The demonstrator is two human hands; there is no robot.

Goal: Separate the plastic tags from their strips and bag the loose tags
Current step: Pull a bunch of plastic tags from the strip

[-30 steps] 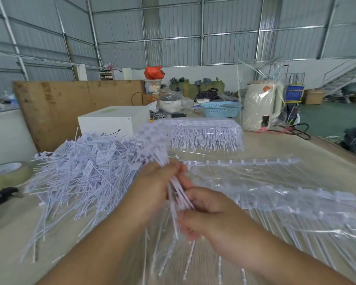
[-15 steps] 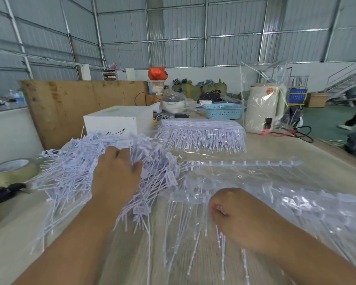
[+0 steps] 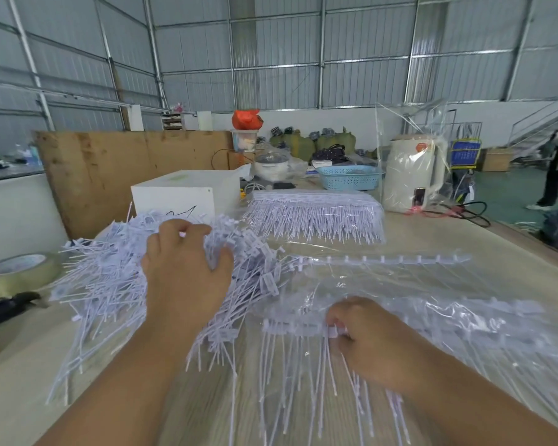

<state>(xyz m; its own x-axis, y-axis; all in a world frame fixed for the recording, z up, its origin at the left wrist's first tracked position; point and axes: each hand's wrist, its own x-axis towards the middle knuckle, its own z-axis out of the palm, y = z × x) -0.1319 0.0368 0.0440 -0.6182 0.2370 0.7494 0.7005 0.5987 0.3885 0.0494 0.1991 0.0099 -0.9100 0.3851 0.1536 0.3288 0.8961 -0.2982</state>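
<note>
One big heap of loose tags [image 3: 110, 278] sits on the left of the desk [image 3: 512, 252], far too many to count, pale lilac-white plastic, each a thin stem with a small flat plate at one end, lying every which way. The left hand [image 3: 187, 272] is on top of that heap, fingers curled down into the tags, thumb out to the right, gripping a bunch. The right hand [image 3: 364, 336] pinches the strip [image 3: 290, 326] at its right end; the strip's long axis runs left to right, and its tags hang off it like comb teeth, stems pointing toward the person. Under and right of it spreads a clear plastic bag [image 3: 432, 304] with more strips inside; one bare strip [image 3: 384, 259] runs left to right behind. Farther back, one bagged bundle of strips [image 3: 316, 214], stems fringing forward. Beyond: one white box [image 3: 181, 194], one blue basket [image 3: 348, 177], one cream kettle [image 3: 413, 175] in plastic wrap. Far left, one tape roll [image 3: 16, 272].
</note>
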